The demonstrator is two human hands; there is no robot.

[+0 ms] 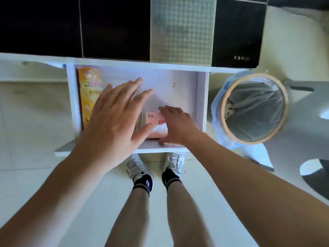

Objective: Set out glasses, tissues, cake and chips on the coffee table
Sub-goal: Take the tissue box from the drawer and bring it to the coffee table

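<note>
Inside the open drawer (pixel 202 97), near its front edge, lies the pink tissue pack (pixel 154 120). Right hand (pixel 175 124) rests on it with fingers spread, grip not yet closed; left hand (pixel 114 114) hovers released above. Nothing appears set out yet; an orange box (pixel 89 93) stands along the left wall.

bright, soft daylight, cool bluish cast inside the white drawer (pixel 202 104). pale floor (pixel 35 122) nearly blown out at left. dark glossy panels (pixel 115 27) up top hold little detail. faint shadows only. right hand (pixel 175 126) shows motion blur at the fingertips; left hand (pixel 114 118) sharper. wide-angle bending curves the edges; overall slightly soft.
</note>
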